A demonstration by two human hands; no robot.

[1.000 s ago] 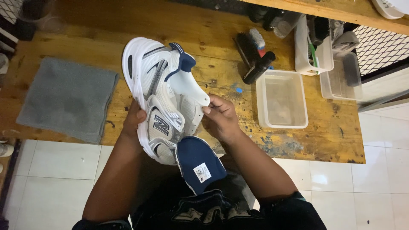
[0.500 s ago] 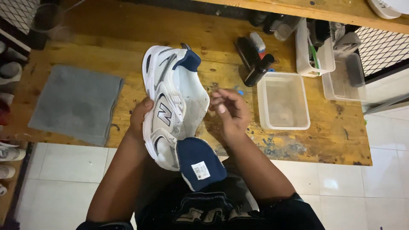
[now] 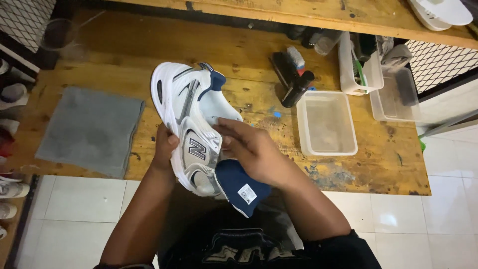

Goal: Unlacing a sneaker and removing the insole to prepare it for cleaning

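Gripping the white sneaker (image 3: 191, 130) by its sole, the left hand (image 3: 164, 147) stays closed. Half a second ago clear of the sneaker, the right hand (image 3: 249, 147) now lies on its tongue, fingers loose, grasp unclear.

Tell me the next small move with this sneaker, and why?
Probably pinch the insole and draw it out toward the heel. The left hand grips the white and navy sneaker by its sole side, the navy tongue is folded back clear of the opening, and the right hand has its fingers at the opening, on the pale insole that sticks out there.
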